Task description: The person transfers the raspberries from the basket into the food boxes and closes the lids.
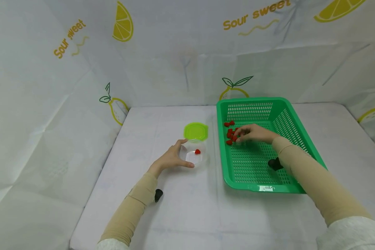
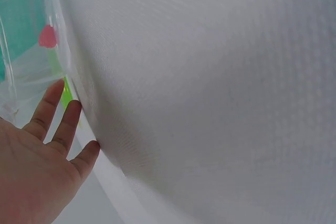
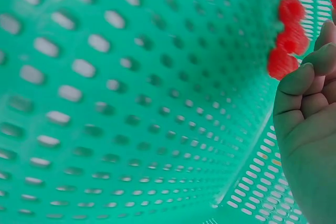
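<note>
A clear plastic container (image 1: pixel 203 158) stands on the table with one small red berry (image 1: pixel 197 151) inside. My left hand (image 1: pixel 171 158) holds it from the left, thumb at the near side and index finger at the far side. In the left wrist view the other fingers (image 2: pixel 68 124) spread out beside the container's wall. My right hand (image 1: pixel 253 133) is inside the green basket (image 1: pixel 226 163), its thumb and index fingertips pinching a bumpy red berry (image 3: pixel 282 64). Several more red berries (image 1: pixel 229 134) lie along the basket's left side.
A lime-green lid (image 1: pixel 196 131) lies flat just behind the container. The basket's raised rim (image 1: pixel 253 100) surrounds the right hand. Behind the table hangs a white sheet (image 1: pixel 175 69) with lemon prints; another stretch of it is on the left.
</note>
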`<state>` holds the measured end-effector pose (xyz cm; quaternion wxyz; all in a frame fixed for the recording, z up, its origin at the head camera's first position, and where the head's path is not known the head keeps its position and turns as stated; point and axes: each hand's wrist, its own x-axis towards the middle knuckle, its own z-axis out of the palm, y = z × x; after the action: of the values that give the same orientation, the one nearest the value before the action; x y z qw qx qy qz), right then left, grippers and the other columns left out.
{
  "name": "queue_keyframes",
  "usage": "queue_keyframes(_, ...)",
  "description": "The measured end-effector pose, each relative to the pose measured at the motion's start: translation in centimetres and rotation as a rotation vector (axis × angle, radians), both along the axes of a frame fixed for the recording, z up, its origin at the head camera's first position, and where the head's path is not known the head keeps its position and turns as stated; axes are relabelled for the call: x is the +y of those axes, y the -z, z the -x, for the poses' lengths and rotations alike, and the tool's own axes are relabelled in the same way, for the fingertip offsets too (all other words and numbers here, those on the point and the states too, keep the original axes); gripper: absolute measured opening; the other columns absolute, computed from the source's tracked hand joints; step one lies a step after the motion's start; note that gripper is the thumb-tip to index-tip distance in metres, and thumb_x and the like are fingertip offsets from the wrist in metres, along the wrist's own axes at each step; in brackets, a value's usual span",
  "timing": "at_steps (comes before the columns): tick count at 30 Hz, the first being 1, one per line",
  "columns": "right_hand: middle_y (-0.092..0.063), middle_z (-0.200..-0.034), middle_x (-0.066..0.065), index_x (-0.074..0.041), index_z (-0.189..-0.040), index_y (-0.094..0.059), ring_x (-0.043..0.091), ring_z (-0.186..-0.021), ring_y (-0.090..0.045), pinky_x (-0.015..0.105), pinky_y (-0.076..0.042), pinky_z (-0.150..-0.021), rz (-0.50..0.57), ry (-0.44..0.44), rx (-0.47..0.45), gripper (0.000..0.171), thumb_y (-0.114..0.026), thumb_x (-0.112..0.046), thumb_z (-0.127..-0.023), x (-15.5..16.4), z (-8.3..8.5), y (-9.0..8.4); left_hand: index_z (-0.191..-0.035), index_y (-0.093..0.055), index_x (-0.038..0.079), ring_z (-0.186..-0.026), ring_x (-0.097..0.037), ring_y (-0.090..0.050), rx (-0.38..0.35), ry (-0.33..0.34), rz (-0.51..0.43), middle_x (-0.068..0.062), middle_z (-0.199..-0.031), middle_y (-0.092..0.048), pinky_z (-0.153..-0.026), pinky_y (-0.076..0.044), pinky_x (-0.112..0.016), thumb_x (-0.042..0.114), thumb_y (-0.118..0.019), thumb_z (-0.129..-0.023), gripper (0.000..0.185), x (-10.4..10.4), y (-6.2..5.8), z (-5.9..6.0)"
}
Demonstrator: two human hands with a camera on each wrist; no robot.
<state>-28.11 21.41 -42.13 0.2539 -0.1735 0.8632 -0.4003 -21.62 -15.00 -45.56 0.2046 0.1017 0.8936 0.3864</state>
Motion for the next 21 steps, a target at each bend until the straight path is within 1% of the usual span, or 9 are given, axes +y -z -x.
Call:
queue_keyframes(3, -0.057, -0.107, 0.007, -0.010, -0.119, -0.058, 0.022, -0.100, -0.049, 0.040, -0.043, -0.087, 0.031, 0.014, -0.009, 0.041, -0.065, -0.033, -0.086, 0.2, 0.1, -0.5, -0.144, -0.022, 0.038, -0.141, -0.025, -0.024, -0.003, -0.002, 0.001, -0.005, -0.149, -0.032, -0.111, -0.025, -0.054, 0.054, -0.083, -0.056, 0.108, 0.0, 0.0, 0.0)
queue_keyframes(6, -0.058, -0.113, 0.007, -0.009, -0.120, -0.057, 0.022, -0.104, -0.050, 0.043, -0.043, -0.093, 0.064, 0.016, -0.025, 0.042, -0.065, -0.033, -0.087, 0.2, 0.2, -0.8, -0.144, -0.022, 0.038, -0.141, -0.025, -0.024, -0.005, -0.002, 0.003, -0.005, -0.149, -0.031, -0.111, -0.025, -0.053, 0.054, -0.083, -0.057, 0.108, 0.0, 0.0, 0.0)
queue_keyframes(8, -0.059, -0.109, 0.003, -0.009, -0.120, -0.057, 0.022, -0.103, -0.051, 0.043, -0.043, -0.093, 0.077, 0.021, -0.023, 0.042, -0.065, -0.034, -0.086, 0.1, 0.3, -1.0, -0.144, -0.022, 0.038, -0.141, -0.025, -0.024, -0.004, 0.000, 0.006, -0.005, -0.150, -0.031, -0.111, -0.025, -0.053, 0.055, -0.083, -0.057, 0.108, 0.0, -0.1, -0.1)
queue_keyframes(12, -0.060, -0.099, -0.001, -0.005, -0.121, -0.055, 0.029, -0.103, -0.053, 0.045, -0.042, -0.094, 0.133, 0.038, -0.017, 0.045, -0.065, -0.032, -0.087, -0.2, 0.4, -1.6, -0.144, -0.022, 0.037, -0.142, -0.027, -0.022, -0.002, 0.001, 0.001, -0.006, -0.150, -0.030, -0.111, -0.024, -0.055, 0.054, -0.083, -0.057, 0.108, 0.0, -0.2, -0.1)
queue_keyframes(15, -0.060, -0.096, -0.004, -0.005, -0.121, -0.056, 0.031, -0.104, -0.053, 0.046, -0.042, -0.093, 0.181, 0.057, -0.008, 0.042, -0.064, -0.029, -0.088, -0.6, 0.4, -2.3, -0.144, -0.022, 0.037, -0.142, -0.027, -0.022, -0.003, -0.004, -0.004, -0.006, -0.150, -0.030, -0.110, -0.024, -0.055, 0.054, -0.083, -0.057, 0.108, 0.0, -0.2, 0.0)
queue_keyframes(17, -0.060, -0.094, -0.005, -0.006, -0.119, -0.057, 0.031, -0.101, -0.053, 0.046, -0.042, -0.091, 0.218, 0.068, -0.007, 0.039, -0.064, -0.027, -0.088, -0.9, 0.4, -2.7, -0.144, -0.022, 0.038, -0.141, -0.027, -0.023, -0.004, -0.005, -0.003, -0.005, -0.150, -0.030, -0.110, -0.025, -0.055, 0.054, -0.083, -0.057, 0.108, 0.0, -0.1, 0.0)
queue_keyframes(19, -0.060, -0.094, -0.005, -0.007, -0.119, -0.057, 0.026, -0.096, -0.053, 0.044, -0.043, -0.088, 0.251, 0.070, -0.009, 0.036, -0.063, -0.026, -0.089, -1.2, 0.4, -3.2, -0.144, -0.022, 0.038, -0.141, -0.027, -0.023, -0.007, -0.004, -0.001, -0.005, -0.150, -0.029, -0.110, -0.025, -0.055, 0.054, -0.083, -0.056, 0.108, -0.1, 0.0, 0.0)
queue_keyframes(21, -0.058, -0.091, -0.002, -0.008, -0.118, -0.057, 0.023, -0.090, -0.052, 0.042, -0.043, -0.084, 0.288, 0.067, -0.007, 0.035, -0.063, -0.025, -0.089, -1.7, 0.5, -3.7, -0.143, -0.022, 0.039, -0.142, -0.027, -0.023, -0.007, -0.003, 0.000, -0.005, -0.151, -0.029, -0.110, -0.025, -0.055, 0.055, -0.083, -0.056, 0.108, -0.1, 0.0, 0.0)
